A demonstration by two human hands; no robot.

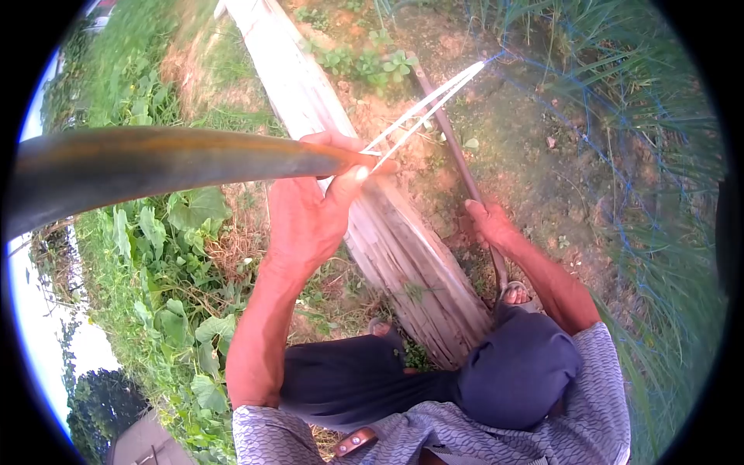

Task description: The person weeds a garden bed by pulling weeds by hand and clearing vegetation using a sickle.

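A thick brown pole or horn-like piece (178,161) comes in from the left edge, and its tapered end lies in my left hand (322,201), fingers and thumb closed round it. White cord (434,97) runs in two strands from that tip up to the right, meeting thin blue line (504,54). Lower on the right, my right hand (490,225) is wrapped round a slim brown rod (457,151), which slants down to near a sandalled foot (515,293). A weathered timber log (403,256) lies beneath, between my hands.
Leafy plants (182,310) grow on the left. Tall grass (666,194) with blue netting strands stands on the right. Bare soil (542,147) lies beyond the rod. My bent legs (341,380) are at the bottom, one knee close to the log's lower end.
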